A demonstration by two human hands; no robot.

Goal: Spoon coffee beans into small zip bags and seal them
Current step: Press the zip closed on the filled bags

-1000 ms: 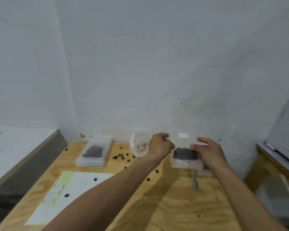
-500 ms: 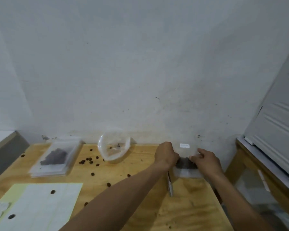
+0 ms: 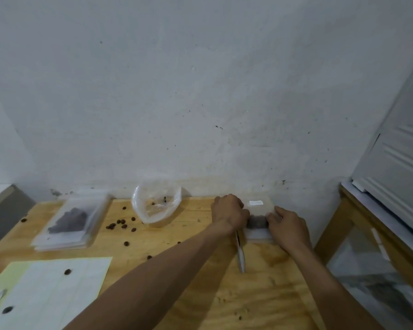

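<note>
Bag lowered onto table, beans inside

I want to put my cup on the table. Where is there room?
Bare wood lies between the spoon and the paper sheet, under the arms. It is crowded at the back: scattered beans, stacked bags, and both hands on the filled bag.

Hands: two, left, right
Spoon: one
Sheet: one
Open bag: one
</note>
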